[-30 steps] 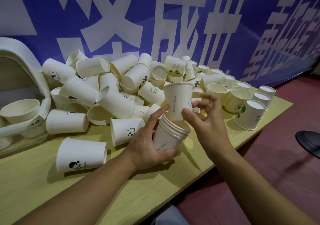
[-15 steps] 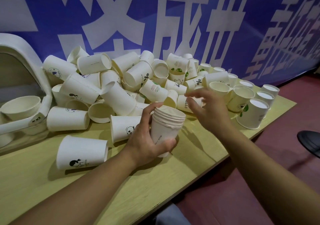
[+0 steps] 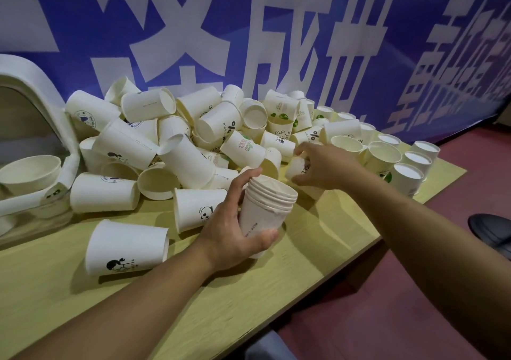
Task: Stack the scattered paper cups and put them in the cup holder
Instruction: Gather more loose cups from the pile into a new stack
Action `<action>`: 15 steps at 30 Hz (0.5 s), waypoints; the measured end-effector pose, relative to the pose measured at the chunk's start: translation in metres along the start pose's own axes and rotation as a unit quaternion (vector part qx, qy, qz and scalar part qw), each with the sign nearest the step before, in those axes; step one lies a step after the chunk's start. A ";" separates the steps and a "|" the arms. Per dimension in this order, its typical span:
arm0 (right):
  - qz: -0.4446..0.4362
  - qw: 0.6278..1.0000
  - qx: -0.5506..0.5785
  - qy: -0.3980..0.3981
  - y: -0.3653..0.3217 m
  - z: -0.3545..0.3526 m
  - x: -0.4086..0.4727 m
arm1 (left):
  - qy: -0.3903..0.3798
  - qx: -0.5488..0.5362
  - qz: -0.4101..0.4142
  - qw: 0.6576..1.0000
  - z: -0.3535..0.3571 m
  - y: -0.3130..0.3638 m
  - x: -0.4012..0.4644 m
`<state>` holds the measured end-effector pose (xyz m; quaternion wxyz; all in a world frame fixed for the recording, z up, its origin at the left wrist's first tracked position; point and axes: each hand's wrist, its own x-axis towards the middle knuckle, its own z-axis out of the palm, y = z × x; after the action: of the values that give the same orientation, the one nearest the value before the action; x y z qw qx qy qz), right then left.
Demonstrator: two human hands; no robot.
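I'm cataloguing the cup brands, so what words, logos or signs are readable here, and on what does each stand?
"NICE D…" with "olo": cup on top of the pile.
"olo" again: cup lying behind the right hand.
"…TRA" beside a black figure: lying cup nearest the camera.
Panda face, small text unreadable: cup beside the left hand.
Large white Chinese characters, cropped: blue banner.
Print on the held stack: too small.

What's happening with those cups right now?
Left hand grips nested stack. Right hand closing on loose cup beside pile. Nothing blocking.
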<state>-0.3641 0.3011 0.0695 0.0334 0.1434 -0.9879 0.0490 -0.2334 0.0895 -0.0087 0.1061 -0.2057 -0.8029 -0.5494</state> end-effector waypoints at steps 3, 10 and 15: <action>-0.004 0.958 0.268 0.106 -0.002 -0.010 -0.025 | -0.010 0.002 -0.007 1.000 -0.001 0.002 -0.001; -0.093 0.805 0.567 0.147 -0.028 -0.008 -0.084 | -0.033 0.010 -0.020 0.999 -0.002 0.007 -0.002; -0.084 0.778 0.604 0.152 -0.044 -0.005 -0.088 | -0.023 -0.002 -0.025 0.999 -0.001 0.006 0.001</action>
<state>-0.2676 0.2845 0.0713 0.0932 0.2070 -0.7219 0.6537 -0.2313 0.0903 -0.0031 0.0735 -0.1978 -0.8088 -0.5489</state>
